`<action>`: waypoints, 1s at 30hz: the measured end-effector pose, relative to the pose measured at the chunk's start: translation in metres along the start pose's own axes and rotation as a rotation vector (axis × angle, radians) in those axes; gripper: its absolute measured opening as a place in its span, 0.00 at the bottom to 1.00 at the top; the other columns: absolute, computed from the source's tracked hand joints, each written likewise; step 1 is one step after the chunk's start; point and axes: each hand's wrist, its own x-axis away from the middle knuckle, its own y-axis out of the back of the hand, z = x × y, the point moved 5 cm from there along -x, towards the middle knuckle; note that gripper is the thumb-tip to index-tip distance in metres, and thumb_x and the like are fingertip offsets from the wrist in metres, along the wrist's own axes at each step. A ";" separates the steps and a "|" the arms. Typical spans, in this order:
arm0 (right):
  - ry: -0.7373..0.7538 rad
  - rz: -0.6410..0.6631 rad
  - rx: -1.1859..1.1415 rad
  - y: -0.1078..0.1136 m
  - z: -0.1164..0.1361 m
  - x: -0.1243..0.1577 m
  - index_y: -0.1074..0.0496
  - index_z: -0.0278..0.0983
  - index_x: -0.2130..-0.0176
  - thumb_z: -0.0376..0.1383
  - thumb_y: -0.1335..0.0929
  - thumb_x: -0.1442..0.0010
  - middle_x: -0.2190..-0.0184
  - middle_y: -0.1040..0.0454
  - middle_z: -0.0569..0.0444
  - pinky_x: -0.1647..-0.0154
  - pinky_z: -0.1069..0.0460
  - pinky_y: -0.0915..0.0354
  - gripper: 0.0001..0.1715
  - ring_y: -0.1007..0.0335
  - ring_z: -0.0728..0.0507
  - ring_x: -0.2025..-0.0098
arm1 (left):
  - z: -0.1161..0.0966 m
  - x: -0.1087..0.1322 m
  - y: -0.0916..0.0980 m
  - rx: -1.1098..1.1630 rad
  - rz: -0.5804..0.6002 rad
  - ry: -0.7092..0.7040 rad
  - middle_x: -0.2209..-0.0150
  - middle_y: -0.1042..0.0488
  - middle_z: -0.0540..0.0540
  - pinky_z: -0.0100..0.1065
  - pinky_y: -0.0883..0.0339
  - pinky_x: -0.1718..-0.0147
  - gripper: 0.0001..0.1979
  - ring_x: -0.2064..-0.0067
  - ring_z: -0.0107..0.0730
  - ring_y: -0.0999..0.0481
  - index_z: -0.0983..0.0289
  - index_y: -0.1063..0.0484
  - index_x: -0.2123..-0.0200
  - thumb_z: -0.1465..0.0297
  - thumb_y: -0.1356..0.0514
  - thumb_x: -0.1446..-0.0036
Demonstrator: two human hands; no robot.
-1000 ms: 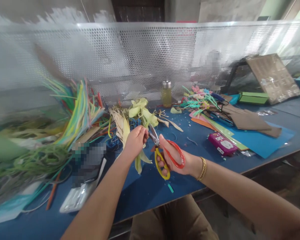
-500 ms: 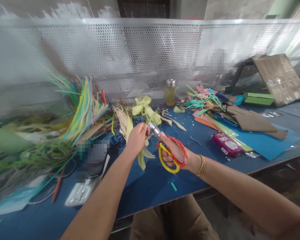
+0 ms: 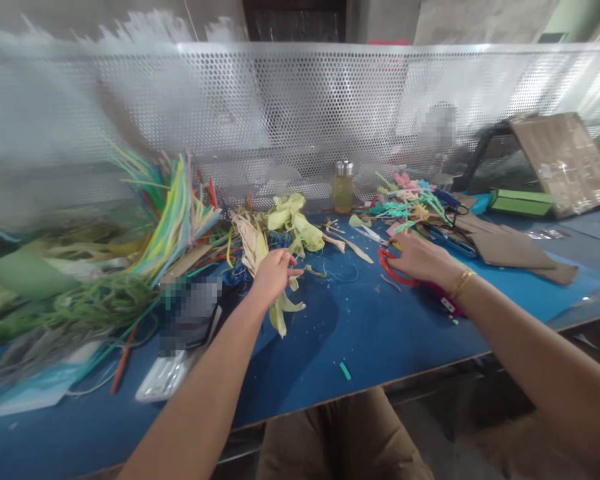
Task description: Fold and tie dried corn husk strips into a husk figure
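The left hand [image 3: 275,272] was closed in a pinch on a pale yellow-green husk strip [image 3: 281,313], which hung down from the fingers to the blue tabletop [image 3: 360,333] just in front of the person. Behind that hand, towards the far side, lay a loose pile of husks [image 3: 287,217], and to its left a fanned bundle of coloured strips [image 3: 177,213] leaned out over the clutter. The right hand [image 3: 420,260] lay out to the right, well apart from the left, resting flat on top of the scissors [image 3: 385,265], which lay on the tabletop with their red handle loop showing at the fingertips. Whether any finger was hooked in a loop could not be told. A gold bangle [image 3: 463,281] sat on that wrist, and a pink case [image 3: 447,303] showed partly beneath it. A small glass bottle [image 3: 343,188] stood upright at the far edge against the perforated metal screen [image 3: 305,113]. Brown paper [image 3: 510,248] lay to the right on a blue sheet, with a green box [image 3: 523,200] beyond it. A teal scrap [image 3: 345,371] lay near the front edge.
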 end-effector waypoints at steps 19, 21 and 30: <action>0.418 0.146 -0.093 -0.058 0.103 -0.020 0.26 0.33 0.54 0.50 0.36 0.38 0.54 0.27 0.41 0.46 0.46 0.42 0.25 0.34 0.37 0.48 | 0.048 -0.049 0.021 0.303 -0.141 0.126 0.60 0.23 0.60 0.32 0.31 0.55 0.12 0.61 0.27 0.23 0.67 0.33 0.77 0.74 0.44 0.41; 0.380 0.130 -0.102 -0.071 0.122 -0.023 0.28 0.30 0.54 0.47 0.34 0.39 0.52 0.29 0.37 0.46 0.44 0.42 0.24 0.38 0.35 0.45 | 0.047 -0.049 0.028 0.345 -0.145 0.122 0.60 0.23 0.60 0.33 0.30 0.56 0.12 0.62 0.27 0.23 0.66 0.34 0.76 0.74 0.46 0.39; 0.403 0.170 -0.421 -0.041 0.133 -0.036 0.34 0.36 0.64 0.33 0.40 0.35 0.67 0.26 0.48 0.60 0.50 0.38 0.08 0.31 0.44 0.64 | 0.003 -0.022 0.034 0.655 -0.073 -0.006 0.69 0.28 0.52 0.29 0.29 0.65 0.08 0.70 0.23 0.26 0.64 0.37 0.72 0.74 0.48 0.39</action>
